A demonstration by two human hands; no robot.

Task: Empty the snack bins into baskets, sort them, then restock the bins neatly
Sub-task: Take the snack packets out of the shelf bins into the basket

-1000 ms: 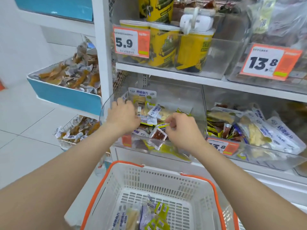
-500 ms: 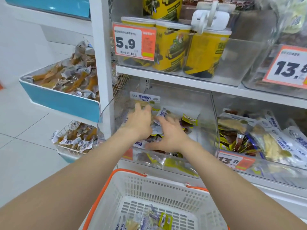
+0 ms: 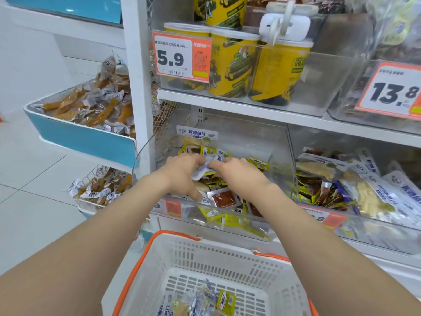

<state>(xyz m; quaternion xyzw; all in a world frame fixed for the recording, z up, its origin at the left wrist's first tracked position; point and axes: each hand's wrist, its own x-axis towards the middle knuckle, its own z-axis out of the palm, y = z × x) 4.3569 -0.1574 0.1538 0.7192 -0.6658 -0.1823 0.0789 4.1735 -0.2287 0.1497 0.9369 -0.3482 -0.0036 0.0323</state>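
A clear plastic snack bin [image 3: 282, 160] on the lower shelf holds loose small packets, white-blue, yellow and red ones. Both my hands are inside it. My left hand [image 3: 182, 173] and my right hand [image 3: 237, 173] meet over the pile and together grip a bunch of white-blue snack packets [image 3: 210, 164]. A red packet [image 3: 224, 198] lies at the bin's front, below my hands. Under my arms stands a white basket with orange rim [image 3: 182, 254]; several packets [image 3: 200, 302] lie on its bottom.
A second clear bin [image 3: 364, 233] of mixed packets sits to the right. Yellow canisters [image 3: 232, 62] stand in a bin on the shelf above, behind price tags 5.9 and 13.8. Left of the white shelf post [image 3: 139, 76] are a blue tray [image 3: 86, 137] and a wire basket [image 3: 100, 185] of orange snacks.
My hands reached deeper into the bin, then drew together over the pile and closed on a bunch of white-blue packets. The view has moved closer to the shelf.
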